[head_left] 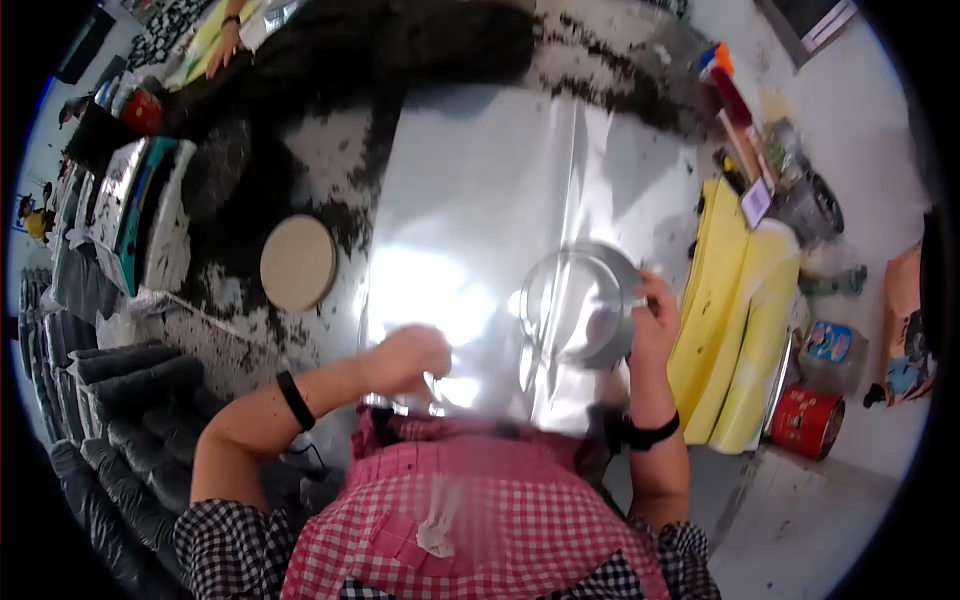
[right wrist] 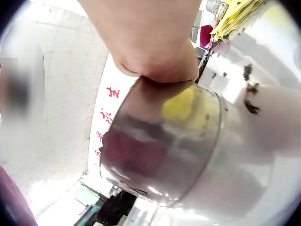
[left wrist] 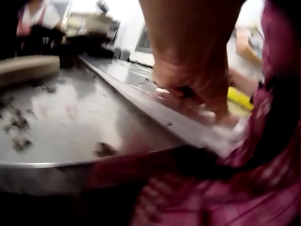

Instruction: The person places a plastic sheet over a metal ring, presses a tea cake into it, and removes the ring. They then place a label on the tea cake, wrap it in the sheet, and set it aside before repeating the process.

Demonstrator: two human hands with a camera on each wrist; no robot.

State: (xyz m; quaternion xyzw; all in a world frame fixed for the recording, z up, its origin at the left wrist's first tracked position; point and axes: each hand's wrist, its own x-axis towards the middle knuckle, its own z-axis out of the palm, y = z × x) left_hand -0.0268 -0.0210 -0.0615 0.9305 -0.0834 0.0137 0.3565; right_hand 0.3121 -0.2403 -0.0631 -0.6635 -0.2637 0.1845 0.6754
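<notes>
A clear, shiny plastic sheet (head_left: pixel 480 190) lies flat on the metal tabletop in front of me. At its near edge, my left hand (head_left: pixel 405 360) has its fingers curled down, pinching the film. In the left wrist view the plastic film (left wrist: pixel 188 129) bunches around the fingertips of the left hand (left wrist: pixel 193 70). My right hand (head_left: pixel 655 320) grips the side of a round stainless-steel container (head_left: pixel 585 305) over the right part of the sheet. The right wrist view shows the thumb side of the right hand (right wrist: pixel 155 56) against the container's polished wall (right wrist: pixel 160 136).
A pale round disc (head_left: pixel 298 262) lies to the left among dark crumbs. Filled black bags (head_left: pixel 150 400) are stacked at the near left. Folded yellow sheets (head_left: pixel 725 320), a red can (head_left: pixel 805 422) and a plastic jar (head_left: pixel 832 355) stand on the right. Another person's hand (head_left: pixel 227 45) shows far left.
</notes>
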